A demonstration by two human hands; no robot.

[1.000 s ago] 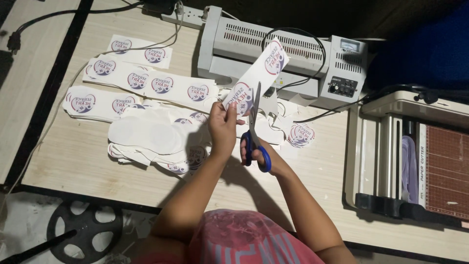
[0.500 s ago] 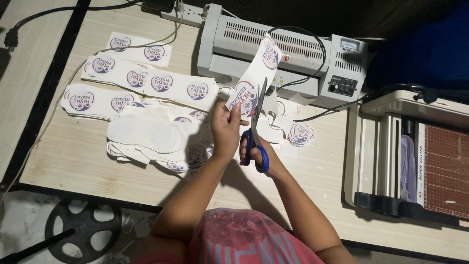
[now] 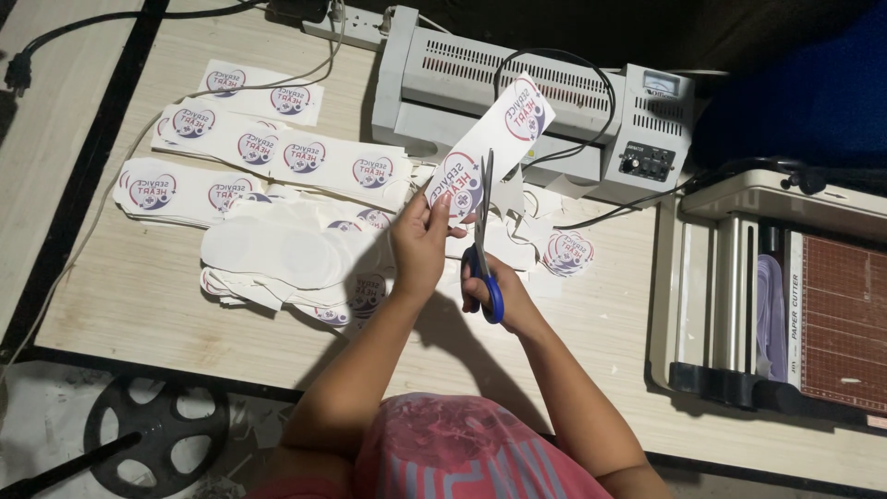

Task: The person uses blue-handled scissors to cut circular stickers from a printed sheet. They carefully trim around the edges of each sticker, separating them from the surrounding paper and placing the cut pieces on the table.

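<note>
The left hand (image 3: 420, 248) is closed in a pinch. Its fingers and thumb press the lower end of a long white strip (image 3: 492, 152) with round red and blue stickers printed on it. The strip sticks up and away from the hand, tilted to the right.

The right hand (image 3: 494, 294) is just beside the left hand, on its right. Its fingers are curled shut through the blue handles of a pair of scissors (image 3: 483, 236). The blades point up, away from the hand. They meet the strip near its lower end, just above the left hand's fingers.

Left of the left hand, more strips (image 3: 277, 152) with the same round stickers lie flat on the wooden table (image 3: 139, 296). A pile of plain white cut pieces (image 3: 277, 254) sits close to that hand. A round cut sticker (image 3: 566, 252) lies just right of the scissors.

Past the hands, at the back of the table, is a grey laminating machine (image 3: 531, 102). Far to the right of the right hand is a paper cutter (image 3: 785, 305) with a red board.
</note>
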